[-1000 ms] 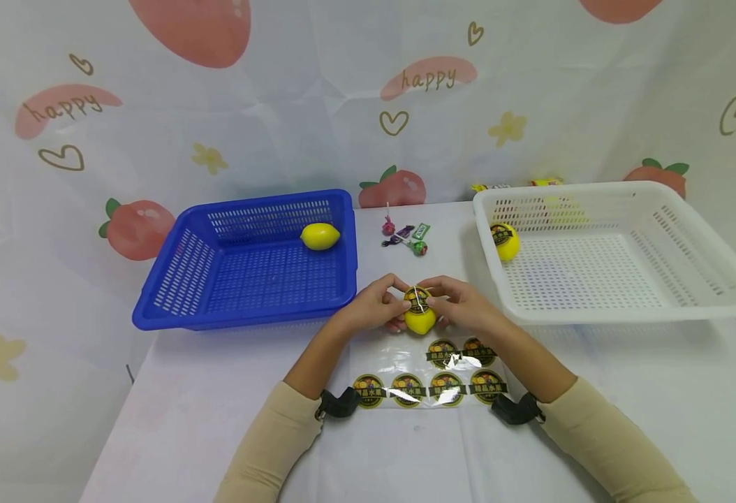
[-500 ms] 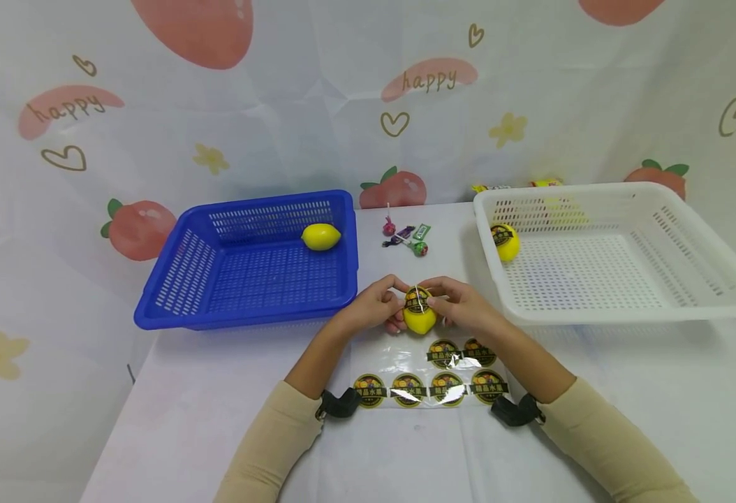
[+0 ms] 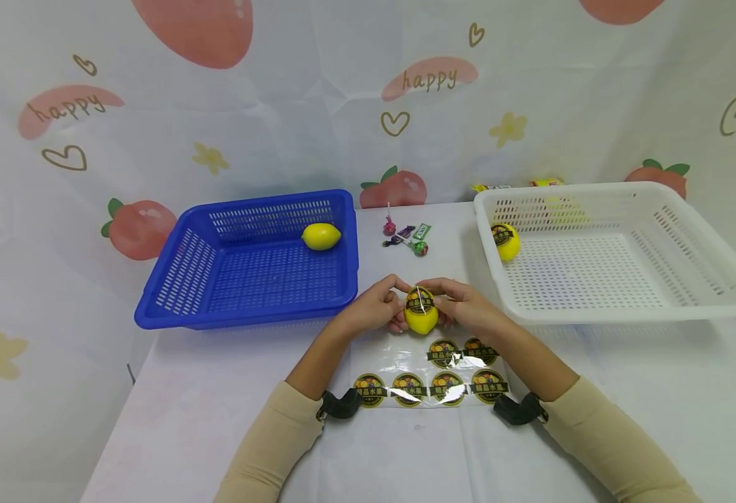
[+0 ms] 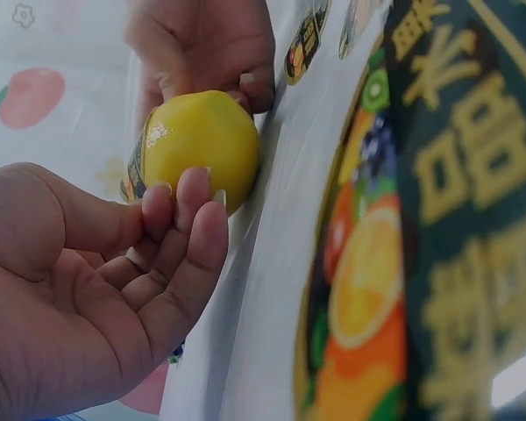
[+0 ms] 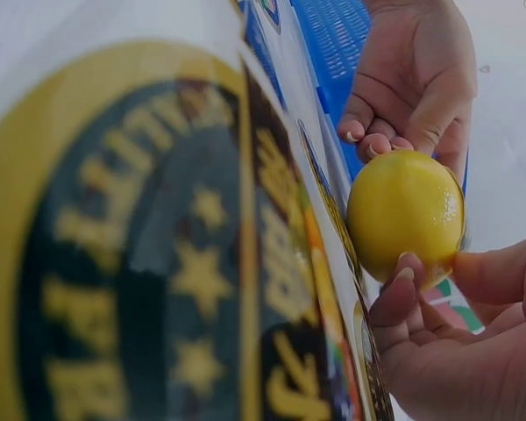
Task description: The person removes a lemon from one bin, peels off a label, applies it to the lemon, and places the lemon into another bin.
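Wrapped candies (image 3: 401, 236) lie before a fruit-printed backdrop (image 3: 336, 119).

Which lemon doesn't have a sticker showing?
The plain lemon in the blue basket. Its visible side is all yellow; the held lemon and third lemon, in the white basket, each show a dark sticker.

yellow lemon (image 3: 421, 323); black-gold sticker (image 3: 420, 301); blue basket (image 3: 248, 316); white basket (image 3: 632, 315); beige sleeves (image 3: 274, 443)

Smooth, glossy yellow lemon (image 3: 421, 321)
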A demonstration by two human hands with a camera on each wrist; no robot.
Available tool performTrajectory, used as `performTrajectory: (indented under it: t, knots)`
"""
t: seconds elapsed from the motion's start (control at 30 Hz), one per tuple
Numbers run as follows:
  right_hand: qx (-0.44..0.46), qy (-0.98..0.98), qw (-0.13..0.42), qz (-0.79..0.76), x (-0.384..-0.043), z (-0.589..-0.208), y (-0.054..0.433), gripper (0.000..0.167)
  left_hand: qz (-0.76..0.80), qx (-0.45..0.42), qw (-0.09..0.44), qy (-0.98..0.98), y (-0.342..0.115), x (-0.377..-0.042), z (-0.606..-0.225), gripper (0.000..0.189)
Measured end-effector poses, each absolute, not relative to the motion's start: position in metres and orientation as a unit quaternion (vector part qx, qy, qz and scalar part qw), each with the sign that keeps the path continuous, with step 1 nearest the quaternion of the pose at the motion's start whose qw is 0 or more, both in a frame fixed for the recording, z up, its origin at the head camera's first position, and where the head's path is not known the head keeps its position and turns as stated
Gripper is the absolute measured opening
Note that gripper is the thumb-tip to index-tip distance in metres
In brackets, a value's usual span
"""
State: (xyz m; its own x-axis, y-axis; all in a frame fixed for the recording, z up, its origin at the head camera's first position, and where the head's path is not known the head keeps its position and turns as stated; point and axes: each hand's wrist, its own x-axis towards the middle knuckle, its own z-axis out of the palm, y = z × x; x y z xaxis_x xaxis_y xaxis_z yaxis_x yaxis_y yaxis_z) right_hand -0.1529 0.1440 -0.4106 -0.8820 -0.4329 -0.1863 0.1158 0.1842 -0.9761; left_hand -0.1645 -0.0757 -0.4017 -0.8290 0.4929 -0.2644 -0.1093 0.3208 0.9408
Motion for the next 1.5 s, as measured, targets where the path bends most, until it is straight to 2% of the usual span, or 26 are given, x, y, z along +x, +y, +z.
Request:
performTrajectory:
  t: [0.37,0.5,0.63,0.77,0.87,0.93,1.03,1.1,1.17,1.33,1.5]
  knots:
    - [-0.088,0.725,0.245,-0.638,-0.155,-0.409,0.144,0.041,0.563,0.130,0.262,0.773,-0.075,-0.162,-0.400,0.035]
    - [-0.103,0.757,0.226,-0.604,-0.154,-0.409,0.143,0.044,0.530,0.133,0.260,0.796,-0.074,-0.158,-0.393,0.039]
    - [-0.144,0.803,0.201,-0.543,-0.151,-0.410,0.141,0.057,0.435,0.151,0.236,0.856,-0.073,-0.151,-0.383,0.042]
    - [-0.169,0.820,0.189,-0.513,-0.150,-0.410,0.139,0.065,0.322,0.188,0.170,0.912,-0.074,-0.137,-0.362,0.044]
    - [-0.180,0.832,0.178,-0.494,-0.148,-0.407,0.137,0.071,0.301,0.219,0.084,0.924,-0.077,-0.125,-0.341,0.038]
    - [-0.185,0.841,0.170,-0.479,-0.146,-0.405,0.137,0.073,0.293,0.232,0.008,0.927,-0.082,-0.121,-0.330,0.033]
    - [-0.190,0.848,0.163,-0.466,-0.144,-0.402,0.136,0.074,0.254,0.212,-0.097,0.939,-0.092,-0.124,-0.322,0.031]
    - [-0.194,0.852,0.160,-0.459,-0.142,-0.400,0.135,0.075,0.214,0.171,-0.122,0.954,-0.100,-0.129,-0.322,0.036]
    - [-0.197,0.855,0.160,-0.452,-0.141,-0.400,0.135,0.077,0.192,0.128,-0.099,0.968,-0.108,-0.136,-0.325,0.045]
    - [-0.208,0.867,0.148,-0.428,-0.137,-0.398,0.133,0.079,0.208,0.059,0.033,0.976,-0.117,-0.151,-0.339,0.066]
    - [-0.222,0.875,0.130,-0.410,-0.135,-0.397,0.131,0.078,0.220,0.048,0.060,0.972,-0.118,-0.155,-0.345,0.069]
